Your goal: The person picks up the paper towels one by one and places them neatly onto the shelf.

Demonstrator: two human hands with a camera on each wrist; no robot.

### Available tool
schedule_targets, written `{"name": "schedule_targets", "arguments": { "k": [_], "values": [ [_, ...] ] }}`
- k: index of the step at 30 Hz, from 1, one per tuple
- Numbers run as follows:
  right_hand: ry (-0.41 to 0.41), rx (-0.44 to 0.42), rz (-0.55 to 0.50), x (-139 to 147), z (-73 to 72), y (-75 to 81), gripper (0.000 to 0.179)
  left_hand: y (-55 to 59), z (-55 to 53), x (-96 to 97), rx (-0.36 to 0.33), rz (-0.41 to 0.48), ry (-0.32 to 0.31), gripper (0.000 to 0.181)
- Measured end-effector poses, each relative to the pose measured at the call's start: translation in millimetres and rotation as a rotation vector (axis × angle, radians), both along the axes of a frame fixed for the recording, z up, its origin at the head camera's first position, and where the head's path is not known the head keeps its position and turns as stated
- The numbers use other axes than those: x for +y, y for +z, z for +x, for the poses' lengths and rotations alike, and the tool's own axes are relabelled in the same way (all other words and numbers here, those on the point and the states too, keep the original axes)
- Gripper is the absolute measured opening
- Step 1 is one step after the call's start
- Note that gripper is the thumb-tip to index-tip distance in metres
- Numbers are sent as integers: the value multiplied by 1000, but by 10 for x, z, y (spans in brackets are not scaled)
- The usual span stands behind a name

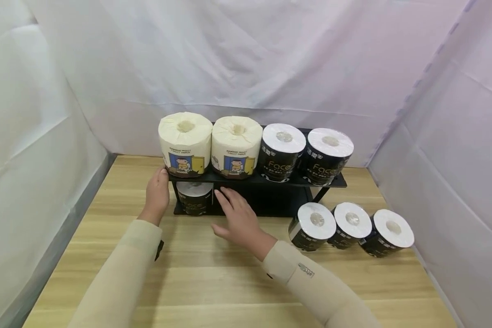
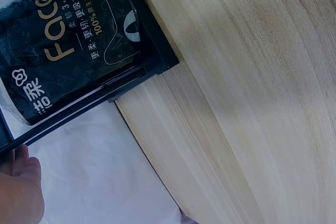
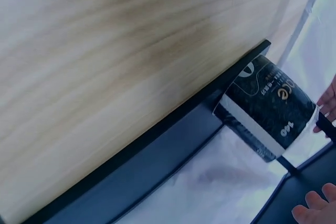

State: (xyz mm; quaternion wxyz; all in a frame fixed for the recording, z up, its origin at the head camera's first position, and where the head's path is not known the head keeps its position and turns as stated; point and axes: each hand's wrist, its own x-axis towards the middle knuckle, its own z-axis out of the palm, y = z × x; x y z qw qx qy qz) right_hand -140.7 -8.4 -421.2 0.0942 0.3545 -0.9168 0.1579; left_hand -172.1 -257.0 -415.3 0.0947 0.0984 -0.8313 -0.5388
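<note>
A two-tier black rack (image 1: pixel 246 182) stands on the table. At its left end my left hand (image 1: pixel 157 193) holds the upper tier's edge; in the left wrist view its fingers (image 2: pixel 23 166) are against the black frame. A black-wrapped toilet paper roll (image 1: pixel 194 200) stands at the left of the lower tier, and shows in the right wrist view as the same dark roll (image 3: pixel 270 103). Just right of that roll, my right hand (image 1: pixel 239 221) reaches toward the lower tier with fingers spread, holding nothing.
On the upper tier stand two cream toilet paper rolls (image 1: pixel 235 148) and two black-wrapped rolls (image 1: pixel 280 155). Three more black-wrapped rolls (image 1: pixel 348 225) stand on the wooden table (image 1: pixel 213 282), right of the rack. White cloth (image 1: pixel 238 59) hangs behind and at the sides.
</note>
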Motion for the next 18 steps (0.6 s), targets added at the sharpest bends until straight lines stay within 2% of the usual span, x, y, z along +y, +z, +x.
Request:
{"name": "schedule_targets", "arguments": {
  "k": [9,15,18],
  "values": [
    [-59,-8,-106,340,184,8,86,7,39,-12,-2,-8,-10,60],
    [-97,68,-185,542,226,-13,85,8,38,-21,19,-1,-14,61],
    [-141,84,-207,656,248,-6,85,17,22,-4,28,5,-27,61]
  ]
}}
